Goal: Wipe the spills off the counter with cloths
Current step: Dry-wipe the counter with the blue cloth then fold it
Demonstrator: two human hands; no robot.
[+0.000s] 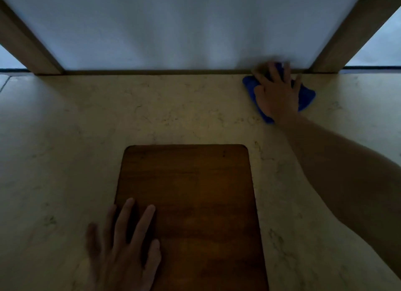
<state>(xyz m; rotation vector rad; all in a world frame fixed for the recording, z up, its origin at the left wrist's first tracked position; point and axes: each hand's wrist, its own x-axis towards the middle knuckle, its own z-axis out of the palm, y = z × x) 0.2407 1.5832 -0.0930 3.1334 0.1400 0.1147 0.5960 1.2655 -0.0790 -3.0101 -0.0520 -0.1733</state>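
Observation:
A blue cloth [306, 96] lies on the pale marbled counter [86, 121] at the far right, close to the window sill. My right hand [276, 91] presses flat on top of it with fingers spread, and it looks blurred. My left hand [124, 245] rests flat and open near the front, its fingers over the left edge of a dark wooden board [195, 204]. No spill shows clearly in this dim light.
The wooden board lies in the middle front of the counter. A frosted window [173, 26] with two brown frame posts [26, 45] [345, 34] rises along the counter's far edge.

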